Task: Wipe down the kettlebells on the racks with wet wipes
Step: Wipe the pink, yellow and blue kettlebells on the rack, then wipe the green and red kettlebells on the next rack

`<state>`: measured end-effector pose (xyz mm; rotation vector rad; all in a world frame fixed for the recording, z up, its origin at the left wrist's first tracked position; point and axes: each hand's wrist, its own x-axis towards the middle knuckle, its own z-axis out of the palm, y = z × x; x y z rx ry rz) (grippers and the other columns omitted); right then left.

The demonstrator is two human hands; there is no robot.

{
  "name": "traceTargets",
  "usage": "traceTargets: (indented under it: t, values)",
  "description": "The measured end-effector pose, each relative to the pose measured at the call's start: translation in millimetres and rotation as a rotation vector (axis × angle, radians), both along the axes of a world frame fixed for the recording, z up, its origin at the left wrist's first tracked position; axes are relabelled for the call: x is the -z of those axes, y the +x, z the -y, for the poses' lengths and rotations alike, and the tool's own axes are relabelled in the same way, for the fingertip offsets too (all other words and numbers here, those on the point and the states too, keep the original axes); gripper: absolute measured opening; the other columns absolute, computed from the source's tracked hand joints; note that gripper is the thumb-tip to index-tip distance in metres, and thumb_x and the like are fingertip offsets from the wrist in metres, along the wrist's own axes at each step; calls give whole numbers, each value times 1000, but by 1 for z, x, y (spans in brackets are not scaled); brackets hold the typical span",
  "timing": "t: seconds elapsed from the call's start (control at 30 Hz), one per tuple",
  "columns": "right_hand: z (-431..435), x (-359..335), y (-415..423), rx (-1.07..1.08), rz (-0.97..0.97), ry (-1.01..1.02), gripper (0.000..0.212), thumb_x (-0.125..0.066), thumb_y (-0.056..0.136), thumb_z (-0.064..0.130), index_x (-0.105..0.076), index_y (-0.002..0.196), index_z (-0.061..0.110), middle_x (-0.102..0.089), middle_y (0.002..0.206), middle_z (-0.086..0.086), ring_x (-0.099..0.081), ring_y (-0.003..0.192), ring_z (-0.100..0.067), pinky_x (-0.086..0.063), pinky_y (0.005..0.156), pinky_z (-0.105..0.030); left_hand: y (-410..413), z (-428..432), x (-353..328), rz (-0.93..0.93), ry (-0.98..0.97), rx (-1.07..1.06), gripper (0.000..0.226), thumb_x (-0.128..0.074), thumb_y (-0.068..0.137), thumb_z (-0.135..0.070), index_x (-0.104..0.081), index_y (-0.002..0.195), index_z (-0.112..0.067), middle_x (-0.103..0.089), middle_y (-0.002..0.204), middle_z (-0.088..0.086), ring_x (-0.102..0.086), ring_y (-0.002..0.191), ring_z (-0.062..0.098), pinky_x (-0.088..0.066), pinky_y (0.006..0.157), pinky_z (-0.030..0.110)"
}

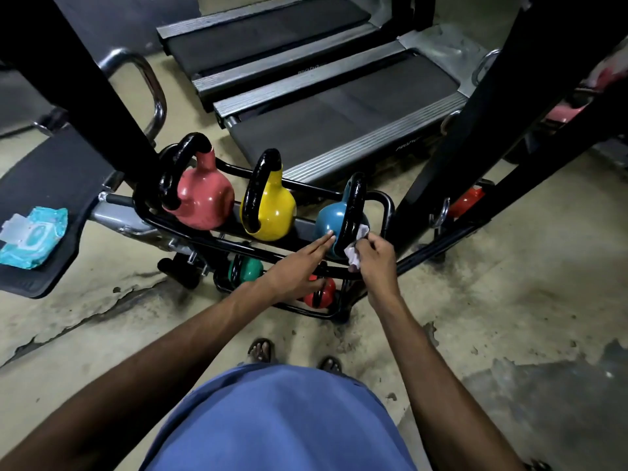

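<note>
On the upper tier of the rack (388, 212) we see 3 bells in a row: a pink kettlebell (204, 198) at the left, a yellow kettlebell (273, 212) in the middle and a blue kettlebell (327, 224) at the right end. Our left hand (299, 266) reaches out with straight, released fingers (323, 241), their tips touching the blue kettlebell's body. Our right hand (379, 254) has its fingers grasping a crumpled white wipe (351, 253), pressed against that bell's black handle (351, 212). On the lower tier sit a green kettlebell (249, 268) and a red kettlebell (323, 295). A teal pack of wipes (32, 237) lies on the black surface (51, 178) at far left.
</note>
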<state>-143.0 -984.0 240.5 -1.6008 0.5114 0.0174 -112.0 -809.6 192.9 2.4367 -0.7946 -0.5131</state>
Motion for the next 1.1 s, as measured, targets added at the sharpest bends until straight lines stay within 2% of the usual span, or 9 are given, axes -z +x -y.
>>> traceTargets:
  t: [0.17, 0.27, 0.33, 0.47, 0.57, 0.7, 0.77, 0.97, 1.1]
  values:
    - [-3, 19, -43, 48, 22, 49, 10, -57, 88, 22, -65, 84, 18, -70, 79, -13, -58, 70, -24, -47, 65, -44, -36, -1, -18, -38, -71, -172, 82, -65, 92, -38, -29, 161, -15, -37, 164, 4, -40, 148, 20, -39, 117, 39]
    - [-18, 27, -67, -37, 32, -47, 10, -62, 86, 26, -70, 90, 20, -74, 83, -2, -66, 74, -15, -54, 71, -41, -70, -12, -28, -225, -294, -366, 56, -63, 92, -34, -56, 145, -20, -65, 136, -2, -62, 124, 13, -49, 107, 37]
    - [-32, 30, -77, -140, 22, -80, 8, -67, 87, 28, -70, 93, 24, -73, 87, 5, -69, 80, -14, -57, 74, -39, -88, -22, -35, -389, -445, -514, 35, -64, 98, -27, -68, 132, -17, -73, 122, -2, -68, 113, 13, -53, 103, 40]
    - [-58, 29, -83, -302, 10, -113, 22, -64, 82, 44, -64, 88, 23, -69, 82, 3, -66, 76, -19, -54, 67, -37, -103, -46, -45, -554, -626, -701, 25, -59, 105, -28, -75, 111, -10, -74, 107, 16, -71, 96, 24, -55, 94, 50]
    - [-75, 27, -82, -324, -22, -37, 17, -71, 90, 28, -62, 84, 15, -67, 78, 0, -64, 69, -19, -55, 59, -39, -102, -67, -42, -595, -618, -679, 26, -69, 98, -38, -75, 109, -15, -73, 103, 16, -65, 89, 22, -51, 83, 43]
    - [-102, 28, -80, -310, -95, 102, 11, -69, 95, 11, -65, 95, 1, -71, 80, 0, -66, 72, -11, -53, 64, -28, -98, -103, -36, -654, -692, -702, 13, -72, 95, -18, -72, 102, -7, -74, 92, 6, -67, 84, 16, -53, 79, 30]
    - [-122, 31, -81, -248, -139, 187, 4, -71, 94, 11, -67, 93, 9, -71, 82, -4, -64, 75, -18, -52, 67, -33, -95, -127, -31, -704, -740, -726, 6, -70, 95, -10, -71, 97, -5, -74, 92, 8, -69, 85, 20, -56, 80, 31]
    - [-208, 44, -82, -87, -179, 236, 16, -62, 96, 5, -71, 99, 18, -72, 89, 3, -62, 73, -10, -47, 58, -20, -91, -217, -2, -777, -827, -808, 6, -65, 97, -5, -67, 99, 1, -68, 82, 9, -68, 77, 22, -60, 76, 37]
    - [-275, 68, -84, -76, -184, 189, 12, -68, 95, 8, -69, 96, 20, -68, 77, 9, -58, 65, -8, -46, 56, -22, -84, -281, 22, -758, -826, -887, 13, -66, 98, -11, -70, 106, 0, -70, 87, 12, -68, 78, 23, -60, 77, 36]
